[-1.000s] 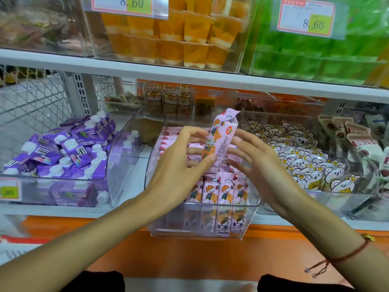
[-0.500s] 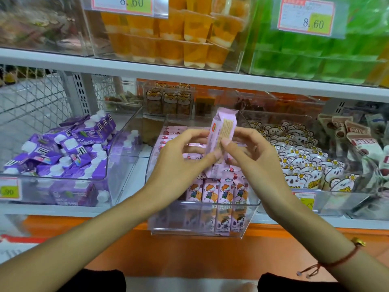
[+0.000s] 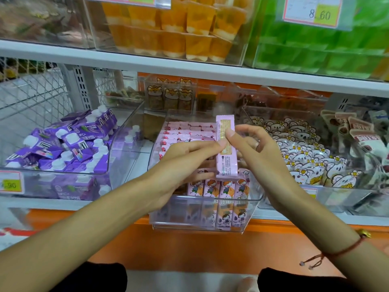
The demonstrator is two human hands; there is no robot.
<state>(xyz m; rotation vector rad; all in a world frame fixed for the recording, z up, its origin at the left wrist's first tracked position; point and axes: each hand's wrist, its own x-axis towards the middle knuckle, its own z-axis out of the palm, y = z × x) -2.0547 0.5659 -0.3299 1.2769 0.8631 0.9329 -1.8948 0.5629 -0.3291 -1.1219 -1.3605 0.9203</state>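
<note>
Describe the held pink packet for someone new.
On the lower shelf, find the middle clear bin. One pink packet stands upright above it, pinched by the right hand, left hand touching. Its neighbours show cartoon fronts; it shows printed text.

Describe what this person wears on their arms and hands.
Both forearms are bare. The right hand has a thin ring on one finger; its wrist carries a thin red string bracelet with a small gold bead and two loose ends tipped with pale beads. The left hand wears nothing visible.
</note>
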